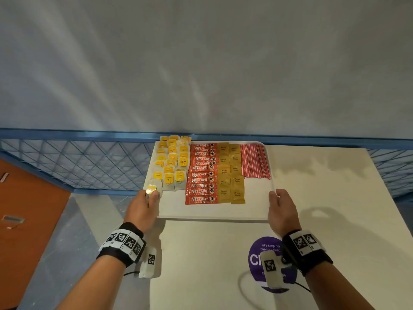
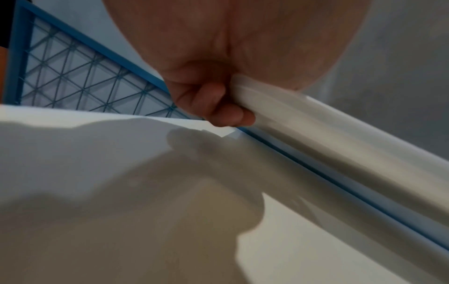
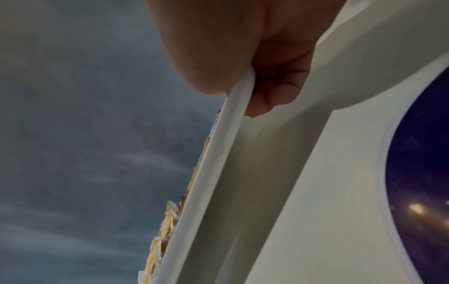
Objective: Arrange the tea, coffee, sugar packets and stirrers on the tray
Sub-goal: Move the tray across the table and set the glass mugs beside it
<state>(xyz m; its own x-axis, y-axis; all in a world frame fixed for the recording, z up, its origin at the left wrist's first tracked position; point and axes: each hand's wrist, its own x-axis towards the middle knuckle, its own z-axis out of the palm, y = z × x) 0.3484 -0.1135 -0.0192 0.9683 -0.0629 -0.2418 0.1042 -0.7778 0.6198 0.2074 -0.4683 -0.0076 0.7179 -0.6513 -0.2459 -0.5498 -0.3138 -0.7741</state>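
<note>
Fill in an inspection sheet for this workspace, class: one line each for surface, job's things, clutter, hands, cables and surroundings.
Surface: cream table with a purple sticker.
Job's things: white tray holds tea bags on the left, then coffee sticks, sugar packets and stirrers on the right.
Clutter: nothing seen.
Hands: left hand grips the tray's left rim, thumb on one tea bag; right hand grips the right rim.
Cables: a thin black cable at the right wrist.
Surroundings: blue mesh railing, grey wall.
</note>
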